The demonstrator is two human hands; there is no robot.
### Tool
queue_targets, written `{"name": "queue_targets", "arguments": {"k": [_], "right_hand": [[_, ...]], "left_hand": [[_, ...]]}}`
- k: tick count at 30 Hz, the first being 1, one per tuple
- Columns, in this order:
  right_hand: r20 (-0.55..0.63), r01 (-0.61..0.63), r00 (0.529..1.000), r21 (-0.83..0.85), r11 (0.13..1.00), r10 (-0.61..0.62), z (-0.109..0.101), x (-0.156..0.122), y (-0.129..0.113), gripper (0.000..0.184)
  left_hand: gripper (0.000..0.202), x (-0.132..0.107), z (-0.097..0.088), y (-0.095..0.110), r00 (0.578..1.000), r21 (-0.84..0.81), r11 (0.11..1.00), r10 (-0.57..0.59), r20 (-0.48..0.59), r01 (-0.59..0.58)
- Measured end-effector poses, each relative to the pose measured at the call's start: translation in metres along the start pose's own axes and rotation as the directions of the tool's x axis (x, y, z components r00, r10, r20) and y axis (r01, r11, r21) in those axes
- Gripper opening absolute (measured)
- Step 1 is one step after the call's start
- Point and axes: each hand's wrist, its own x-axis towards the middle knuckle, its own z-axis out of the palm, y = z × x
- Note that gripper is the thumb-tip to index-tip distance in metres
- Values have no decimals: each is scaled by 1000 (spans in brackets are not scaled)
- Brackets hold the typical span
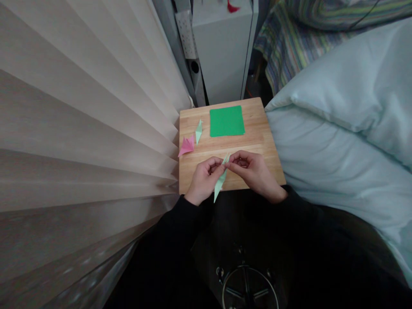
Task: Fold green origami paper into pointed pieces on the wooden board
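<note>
Between my two hands is a pale green folded origami paper (220, 184), long and narrow, its lower point hanging past the table's near edge. My left hand (206, 176) pinches it from the left, thumb and fingers closed at its middle. From the right, my right hand (252, 169) pinches the paper near its upper end, and the thumbs almost meet there. The fingertips hide part of the folds. Beyond my hands lie another pale green folded paper (198, 132), a pink folded origami piece (186, 146) and a stack of green paper sheets (227, 121).
The small wooden table (267, 146) stands between a pleated curtain (128, 107) on the left and a bed with light blue bedding (322, 141) on the right. A pale cabinet (222, 56) rises behind it. Below is a wheeled metal base (246, 283).
</note>
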Motion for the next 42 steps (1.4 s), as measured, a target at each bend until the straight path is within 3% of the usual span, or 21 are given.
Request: {"name": "queue_targets", "arguments": {"k": [8,23,30,34,38,42], "right_hand": [[-61,-1,998,36,999,3,1,2,3,35],[-113,3,994,31,1000,0,3,0,-1,38],[-148,-32,988,99,995,46,2,1,2,30],[-109,0,994,83,997,9,-2,2,1,29],[-12,135,991,-101,986,-137,-10,4,-3,34],[151,293,954,-273,916,-260,-17,5,-5,30]], "left_hand": [[38,0,1,0,997,39,997,73,17,-73],[36,-1,-1,5,999,72,997,39,34,-42],[26,-2,1,3,998,125,990,55,42,-60],[20,-2,1,-1,996,181,980,86,-17,-81],[13,-4,-4,3,958,417,884,271,-93,-209],[12,-8,-8,10,912,592,733,410,10,-336]]}}
